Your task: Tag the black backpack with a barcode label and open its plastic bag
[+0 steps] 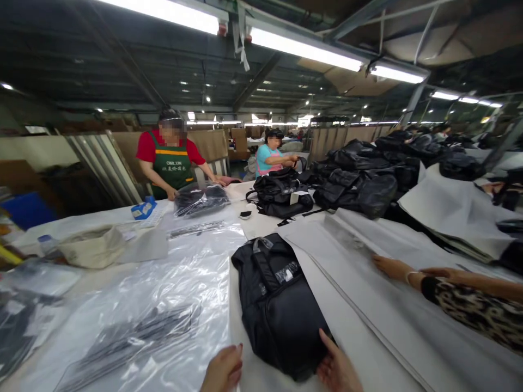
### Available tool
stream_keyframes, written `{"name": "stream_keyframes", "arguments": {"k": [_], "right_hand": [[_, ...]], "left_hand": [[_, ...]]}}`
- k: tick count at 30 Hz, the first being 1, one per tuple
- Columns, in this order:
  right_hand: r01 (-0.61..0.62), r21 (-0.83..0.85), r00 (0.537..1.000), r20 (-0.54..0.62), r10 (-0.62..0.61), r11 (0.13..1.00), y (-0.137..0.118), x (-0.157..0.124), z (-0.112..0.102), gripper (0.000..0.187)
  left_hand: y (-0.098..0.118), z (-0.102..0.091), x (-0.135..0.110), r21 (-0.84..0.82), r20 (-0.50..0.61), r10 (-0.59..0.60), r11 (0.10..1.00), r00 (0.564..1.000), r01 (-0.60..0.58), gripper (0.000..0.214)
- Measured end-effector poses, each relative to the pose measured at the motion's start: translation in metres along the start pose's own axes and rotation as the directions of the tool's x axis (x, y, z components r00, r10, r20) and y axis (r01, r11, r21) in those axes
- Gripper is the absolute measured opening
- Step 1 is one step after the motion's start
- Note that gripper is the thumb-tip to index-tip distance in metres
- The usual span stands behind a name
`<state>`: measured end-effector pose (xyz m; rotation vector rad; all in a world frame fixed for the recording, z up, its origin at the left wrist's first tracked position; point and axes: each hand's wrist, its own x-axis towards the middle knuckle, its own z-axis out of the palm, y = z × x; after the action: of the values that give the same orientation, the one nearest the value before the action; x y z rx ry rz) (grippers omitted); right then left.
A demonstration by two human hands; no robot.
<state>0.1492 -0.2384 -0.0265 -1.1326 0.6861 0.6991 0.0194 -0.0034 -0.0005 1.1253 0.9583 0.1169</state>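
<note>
A black backpack (281, 310) lies on the table in front of me, its top handle pointing away and clear plastic film around its handle and strap. My right hand (337, 362) grips its lower right corner, thumb on top and fingers partly hidden at the edge. To the left of the bag, my left hand (224, 369) is closed with curled fingers, at the right edge of a stack of clear plastic bags (175, 277). Whether it pinches the plastic I cannot tell.
Another person's arms (408, 275) reach in from the right over white sheets (368, 305). Black backpacks (351, 179) are heaped at the back right. Across the table, a person in a green apron (174, 163) handles a plastic-wrapped black item (202, 198). A blue box (144, 208) stands nearby.
</note>
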Motion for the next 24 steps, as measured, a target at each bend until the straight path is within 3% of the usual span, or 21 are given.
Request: {"name": "stream_keyframes", "arguments": {"k": [4, 7, 10, 15, 20, 24], "right_hand": [[-0.038, 0.045, 0.999, 0.037, 0.036, 0.998, 0.002, 0.011, -0.005, 0.058], [-0.035, 0.027, 0.998, 0.057, 0.033, 0.999, 0.004, 0.011, -0.003, 0.052], [-0.033, 0.059, 0.994, 0.105, 0.027, 0.998, 0.001, 0.005, 0.002, 0.051], [-0.034, 0.187, 0.988, 0.156, 0.005, 0.982, -0.010, -0.007, 0.020, 0.045], [-0.017, 0.293, 0.987, 0.158, -0.031, 0.956, -0.021, -0.039, 0.054, 0.042], [-0.020, 0.326, 0.981, 0.189, -0.044, 0.945, -0.022, -0.076, 0.076, 0.046]], "left_hand": [[0.016, 0.043, 0.032, -0.158, 0.079, -0.155, 0.973, 0.985, 0.166, 0.038], [0.023, 0.058, 0.048, -0.274, 0.123, -0.315, 0.901, 0.941, 0.337, 0.021], [0.028, 0.065, 0.056, -0.333, 0.168, -0.345, 0.862, 0.923, 0.382, 0.018], [0.054, 0.074, 0.057, -0.256, 0.049, -0.239, 0.936, 0.970, 0.243, 0.006], [0.117, 0.077, 0.042, -0.275, 0.084, -0.024, 0.960, 0.996, 0.046, 0.013], [0.167, 0.070, 0.007, -0.292, 0.146, 0.128, 0.953, 0.981, -0.081, 0.024]]}}
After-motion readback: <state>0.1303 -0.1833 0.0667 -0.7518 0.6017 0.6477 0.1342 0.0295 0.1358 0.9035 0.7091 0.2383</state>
